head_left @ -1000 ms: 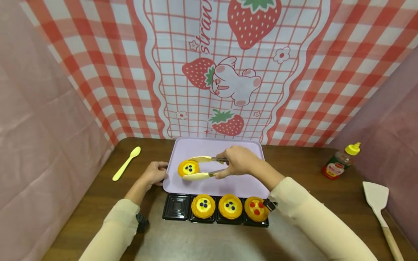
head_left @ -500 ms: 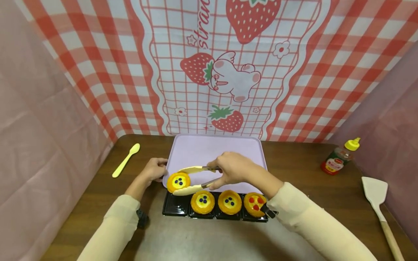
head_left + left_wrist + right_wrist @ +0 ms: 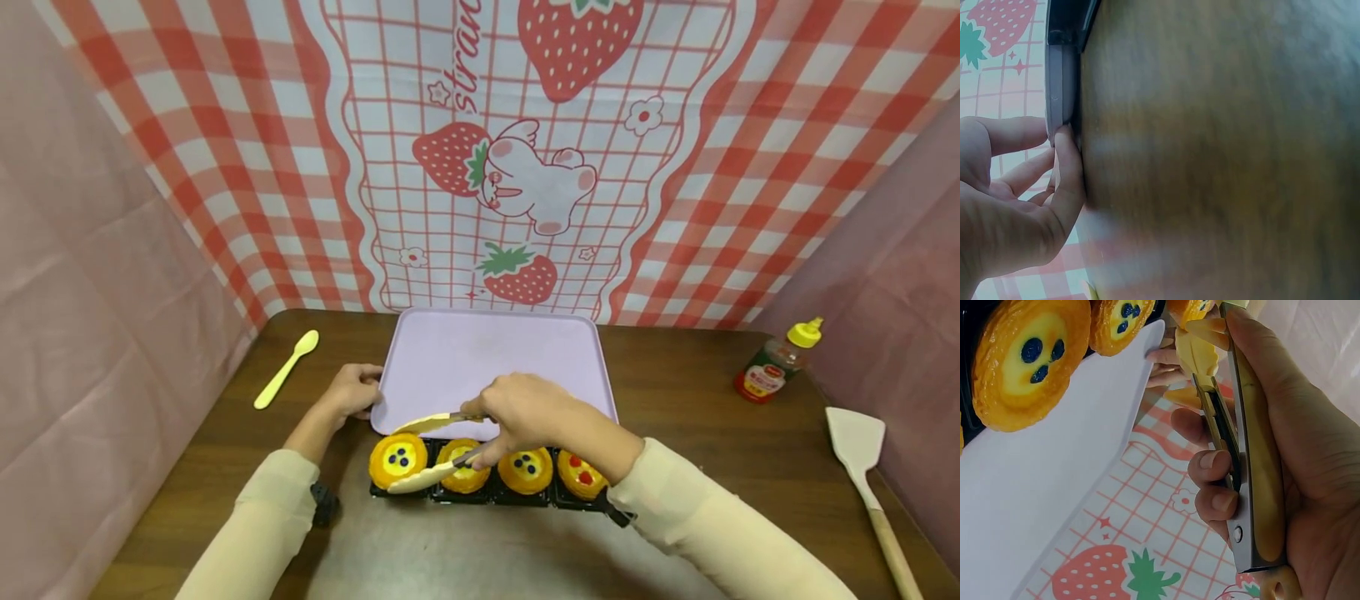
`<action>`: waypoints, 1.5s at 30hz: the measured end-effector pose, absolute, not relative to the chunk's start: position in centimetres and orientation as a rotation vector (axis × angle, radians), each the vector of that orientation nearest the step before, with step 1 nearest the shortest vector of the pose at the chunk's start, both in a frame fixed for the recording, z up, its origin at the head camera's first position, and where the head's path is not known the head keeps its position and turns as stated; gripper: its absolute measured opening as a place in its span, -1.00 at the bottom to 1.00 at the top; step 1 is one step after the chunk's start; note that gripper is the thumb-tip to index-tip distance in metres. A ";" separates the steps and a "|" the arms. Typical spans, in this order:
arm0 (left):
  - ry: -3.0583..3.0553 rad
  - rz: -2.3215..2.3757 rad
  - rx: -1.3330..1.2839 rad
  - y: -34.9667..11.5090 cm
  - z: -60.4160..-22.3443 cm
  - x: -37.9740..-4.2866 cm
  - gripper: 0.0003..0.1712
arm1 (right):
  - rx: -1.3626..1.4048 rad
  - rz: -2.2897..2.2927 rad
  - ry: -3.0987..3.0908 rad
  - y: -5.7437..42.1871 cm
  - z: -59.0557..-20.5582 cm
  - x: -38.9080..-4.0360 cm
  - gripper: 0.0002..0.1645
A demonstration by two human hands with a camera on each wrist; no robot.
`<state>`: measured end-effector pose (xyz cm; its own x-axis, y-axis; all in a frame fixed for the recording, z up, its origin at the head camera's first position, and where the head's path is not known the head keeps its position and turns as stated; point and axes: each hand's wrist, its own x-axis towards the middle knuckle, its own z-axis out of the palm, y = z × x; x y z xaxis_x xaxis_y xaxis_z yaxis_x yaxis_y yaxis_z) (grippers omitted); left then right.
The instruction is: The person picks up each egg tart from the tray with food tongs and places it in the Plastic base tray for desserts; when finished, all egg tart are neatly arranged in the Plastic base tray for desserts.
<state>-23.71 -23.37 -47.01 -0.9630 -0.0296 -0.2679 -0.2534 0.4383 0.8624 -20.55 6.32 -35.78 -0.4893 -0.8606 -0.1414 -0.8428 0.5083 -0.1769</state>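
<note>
My right hand grips metal tongs with yellow scalloped tips. In the head view, the tips reach around the leftmost blueberry-topped tart, one behind it and one in front. That tart sits over the left square of a row of black plastic containers. Beside it stand a second blueberry tart, a third blueberry tart and a red-topped tart, partly behind my forearm. My left hand pinches the lilac tray's left edge between thumb and fingers, also seen in the left wrist view.
A yellow spoon lies to the left on the wooden table. On the right stand a sauce bottle with a yellow cap and, nearer, a lying white spatula with a wooden handle. A checked strawberry cloth hangs behind.
The right hand has carried the blueberry tart in the tongs from the lilac tray toward me, onto the left black container. The left hand has stayed on the tray's edge.
</note>
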 end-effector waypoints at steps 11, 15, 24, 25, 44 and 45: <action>2.464 1.548 -0.248 -23.4 -46.5 -23.4 -0.31 | -1.425 -0.148 2.548 6.4 -36.5 -20.7 -0.23; 2.465 1.537 -0.273 -23.3 -46.8 -23.7 -0.30 | -1.407 -0.163 2.545 6.3 -36.9 -20.8 -0.23; 2.461 1.525 -0.278 -23.4 -46.8 -23.7 -0.30 | -1.377 -0.144 2.549 6.2 -37.6 -20.9 -0.18; 2.462 1.525 -0.275 -23.4 -46.8 -23.7 -0.30 | -1.372 -0.140 2.552 6.2 -37.6 -20.9 -0.17; 2.456 1.514 -0.280 -23.0 -46.7 -23.9 -0.31 | -1.375 -0.404 2.867 11.3 -36.1 -19.3 0.14; 2.455 1.516 -0.275 -23.0 -46.7 -23.9 -0.31 | -1.364 -0.458 2.914 12.2 -36.0 -19.3 0.15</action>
<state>-23.91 -23.01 -46.70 -0.9527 -0.0324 -0.3023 -0.2848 0.4432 0.8500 -19.33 12.15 -36.00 -0.6430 -0.7352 0.2147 -0.7656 0.6092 -0.2068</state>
